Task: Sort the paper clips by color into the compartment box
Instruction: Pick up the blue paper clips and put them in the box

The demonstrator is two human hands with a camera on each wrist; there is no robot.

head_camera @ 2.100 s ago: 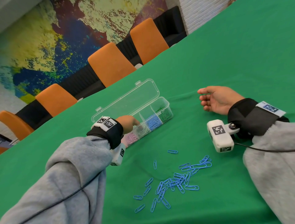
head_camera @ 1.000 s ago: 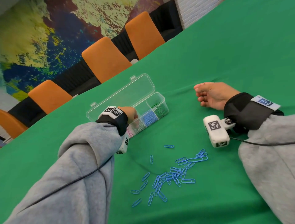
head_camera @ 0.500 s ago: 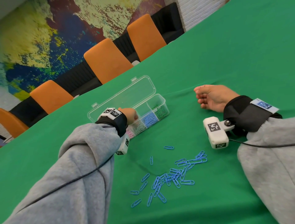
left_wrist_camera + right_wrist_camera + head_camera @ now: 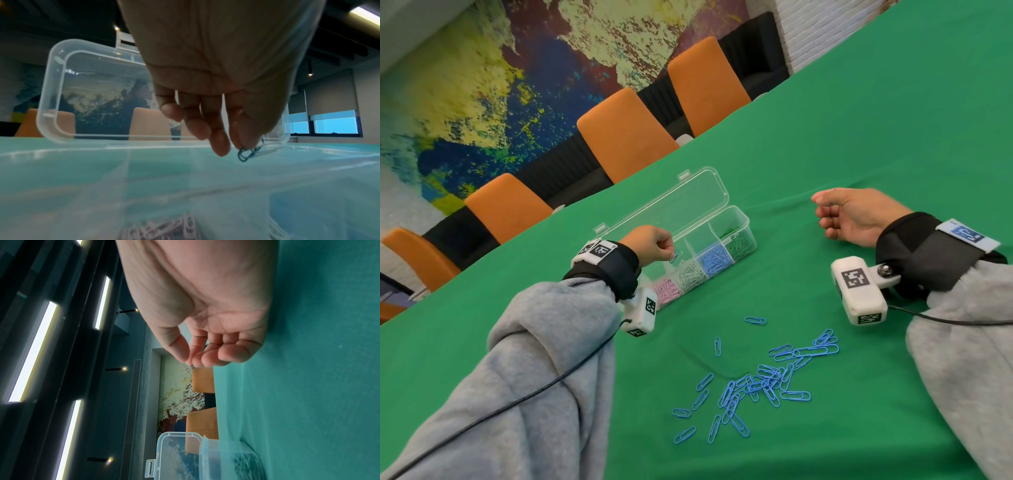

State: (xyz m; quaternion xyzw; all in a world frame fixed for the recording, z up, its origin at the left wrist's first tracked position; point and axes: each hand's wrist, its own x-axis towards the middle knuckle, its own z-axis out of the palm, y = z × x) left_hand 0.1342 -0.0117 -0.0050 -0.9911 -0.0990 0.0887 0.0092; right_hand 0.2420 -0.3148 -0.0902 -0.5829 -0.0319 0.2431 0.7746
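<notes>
A clear compartment box (image 4: 749, 229) lies open on the green table, its lid (image 4: 671, 205) tipped back. Its front sections hold pink (image 4: 667, 292), white (image 4: 691, 274), blue (image 4: 714, 261) and green clips (image 4: 738, 245). My left hand (image 4: 668, 251) hovers over the box's left half and pinches blue paper clips (image 4: 675, 256) between thumb and forefinger; in the left wrist view the pinched clips (image 4: 247, 154) hang just above the box rim (image 4: 123, 148). My right hand (image 4: 825, 214) rests on its side to the right of the box, fingers loosely curled and holding nothing. Several loose blue clips (image 4: 756, 383) lie in front.
Orange chairs (image 4: 626, 133) line the table's far edge, in front of a painted wall. Bare green cloth (image 4: 876, 120) stretches behind and to the right of the box. A cable (image 4: 945, 320) runs from my right wrist camera across the table.
My left hand has lifted a little above the box, and blue clips now show at its fingertips. My right hand has stayed where it was.
</notes>
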